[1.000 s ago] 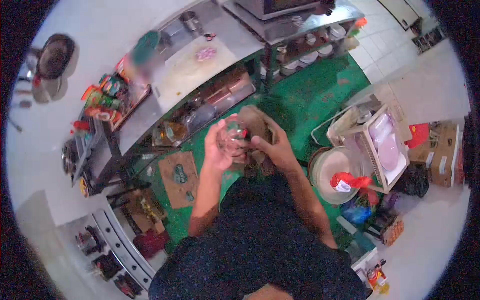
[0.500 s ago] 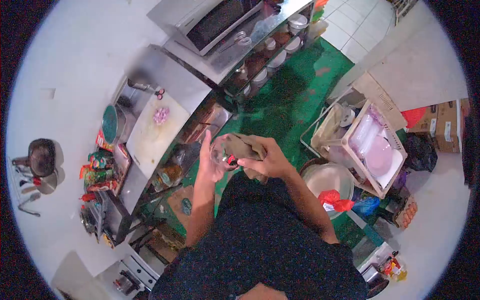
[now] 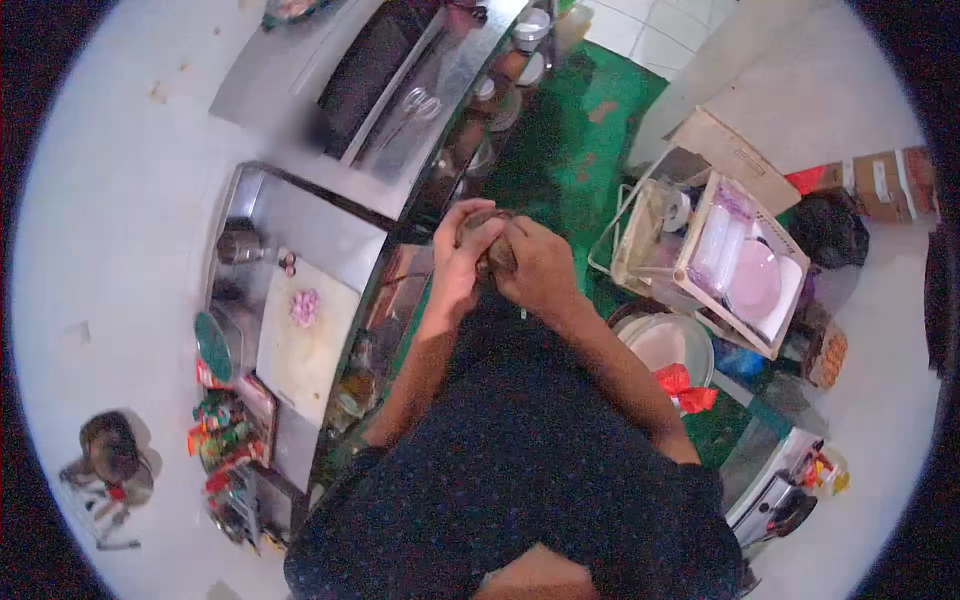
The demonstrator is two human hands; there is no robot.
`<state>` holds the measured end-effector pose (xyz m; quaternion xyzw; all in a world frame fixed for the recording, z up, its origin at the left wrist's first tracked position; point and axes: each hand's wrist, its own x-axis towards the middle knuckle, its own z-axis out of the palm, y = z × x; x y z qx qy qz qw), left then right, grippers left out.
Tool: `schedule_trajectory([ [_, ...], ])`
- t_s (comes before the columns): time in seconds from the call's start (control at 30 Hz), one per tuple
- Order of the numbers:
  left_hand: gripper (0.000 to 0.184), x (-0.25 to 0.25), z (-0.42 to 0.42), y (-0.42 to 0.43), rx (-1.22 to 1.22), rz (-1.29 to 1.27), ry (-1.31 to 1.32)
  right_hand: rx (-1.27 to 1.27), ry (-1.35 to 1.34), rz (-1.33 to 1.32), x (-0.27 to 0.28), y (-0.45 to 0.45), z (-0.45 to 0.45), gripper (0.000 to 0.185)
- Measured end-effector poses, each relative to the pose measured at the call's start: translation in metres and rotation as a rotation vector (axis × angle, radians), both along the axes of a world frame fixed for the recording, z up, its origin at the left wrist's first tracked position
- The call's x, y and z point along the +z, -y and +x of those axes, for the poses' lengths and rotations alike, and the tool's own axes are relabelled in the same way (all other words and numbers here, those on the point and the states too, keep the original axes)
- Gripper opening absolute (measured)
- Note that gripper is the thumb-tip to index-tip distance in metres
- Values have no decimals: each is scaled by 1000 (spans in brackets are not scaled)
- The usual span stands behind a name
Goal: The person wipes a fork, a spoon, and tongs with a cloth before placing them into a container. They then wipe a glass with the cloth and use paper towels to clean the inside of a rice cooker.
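Both hands up in front of the dark shirt [image 3: 510,430], close together, clear of the counter's front edge. Between them, a brown object [image 3: 478,236], held in the air; mostly covered by fingers, so its full shape cannot be told.

Left hand [image 3: 460,262]: curled round the object's left side, thumb laid across it. Right hand [image 3: 542,265]: fingers bent, gripping from the right; knuckles outward, fingertips partly hidden. Neither hand spread.

Counter [image 3: 345,225], steel, to the left. White board [image 3: 310,350] lies along its front edge. On the board, toward its upper end, a small heap of pink bits [image 3: 303,308]. Metal cup [image 3: 238,247] by the counter's wall edge, near the upper left corner. Green-topped pot [image 3: 213,345] further down that same edge; packets [image 3: 222,440] grouped below it, toward the lower end.

Second steel surface above, with a wire-looped tool [image 3: 422,103] near its front edge.

Right side, past green floor [image 3: 575,130]: cream crate [image 3: 690,262], tilted, pink plate [image 3: 757,280] inside. Round tub [image 3: 660,340] just below the crate; red bag [image 3: 690,395] at the tub's lower rim. Eggs [image 3: 830,360] near the right wall.
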<state>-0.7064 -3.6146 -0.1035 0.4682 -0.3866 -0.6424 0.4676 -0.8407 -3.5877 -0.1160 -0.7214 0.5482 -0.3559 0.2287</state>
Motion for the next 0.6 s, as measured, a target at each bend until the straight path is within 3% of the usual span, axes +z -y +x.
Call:
schedule_trajectory([
  [0.1,26,0,-2,49,-37,-126,213,-115,-172,111,19,39,7,39],
  [0.23,22,-20,5,104,-40,-139,35,63,-139,520,39,97,-11,35],
  [0.33,38,-30,26,144,-90,77,-306,11,926,658,39,113,-48,43],
  [0.43,50,-24,33,176,-142,224,-570,-411,866,289,34,138,-56,45],
  [0.47,50,-23,24,181,-184,230,-597,-397,950,368,35,145,-56,47],
  [0.57,55,-42,-9,198,-232,270,-658,-301,669,311,11,167,-43,50],
  [0.6,57,-44,-21,201,-238,269,-668,-322,747,294,-5,173,-46,49],
])
